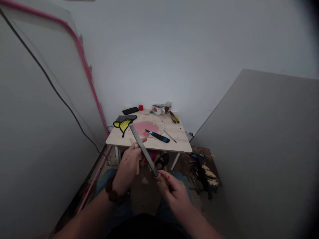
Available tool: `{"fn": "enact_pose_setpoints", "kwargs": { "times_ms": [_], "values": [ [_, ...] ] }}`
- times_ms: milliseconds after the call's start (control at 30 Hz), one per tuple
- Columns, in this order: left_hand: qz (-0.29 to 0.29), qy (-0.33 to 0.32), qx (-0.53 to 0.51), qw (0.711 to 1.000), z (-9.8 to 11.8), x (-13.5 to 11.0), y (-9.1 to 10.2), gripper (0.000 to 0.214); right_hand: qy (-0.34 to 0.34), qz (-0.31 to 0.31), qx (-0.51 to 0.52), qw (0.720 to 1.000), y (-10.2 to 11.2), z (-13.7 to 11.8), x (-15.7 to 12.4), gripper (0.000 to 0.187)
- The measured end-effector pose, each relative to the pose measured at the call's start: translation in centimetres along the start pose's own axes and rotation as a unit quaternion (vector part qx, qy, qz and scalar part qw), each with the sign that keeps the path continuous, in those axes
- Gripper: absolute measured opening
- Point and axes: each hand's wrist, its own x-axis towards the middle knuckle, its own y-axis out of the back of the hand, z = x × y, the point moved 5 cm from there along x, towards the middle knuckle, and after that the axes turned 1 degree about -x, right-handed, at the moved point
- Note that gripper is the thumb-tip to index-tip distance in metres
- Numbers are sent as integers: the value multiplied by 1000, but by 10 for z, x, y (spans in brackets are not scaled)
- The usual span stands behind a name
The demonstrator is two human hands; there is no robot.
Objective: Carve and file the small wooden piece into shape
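Note:
My right hand (176,192) is wrapped round the wooden handle of a long metal file (145,152). The blade slants up and to the left, across the fingertips of my left hand (127,170). Those fingers are closed on a small pale piece of wood (138,166), mostly hidden by the hand. The blade crosses close to this piece; I cannot tell whether they touch. Beyond both hands, a black and blue utility knife (160,136) lies on the small wooden table (180,143), beside a thin metal tool (170,136).
On the table are a grey and yellow cloth item (124,123), a black phone (131,111), a white mug (157,110), a jar (167,106) and yellow-handled pliers (176,118). A pink pipe (87,71) runs down the left wall. More tools lie on a board (214,159) at right.

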Motion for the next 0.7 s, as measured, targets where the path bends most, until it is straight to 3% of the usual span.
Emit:
{"fn": "enact_pose_setpoints", "kwargs": {
  "times_ms": [133,233,467,700],
  "values": [
    [-13,-1,48,999,-1,2,0,30,20,-3,-38,999,9,7,-5,46],
    [1,-10,94,996,3,5,4,51,36,-6,-89,995,24,12,-9,58],
    [15,22,93,995,4,8,12,58,67,-34,-151,986,53,23,-22,51],
    [-43,11,114,992,9,1,2,51,149,-35,-182,971,67,16,-26,57]
  ]
}}
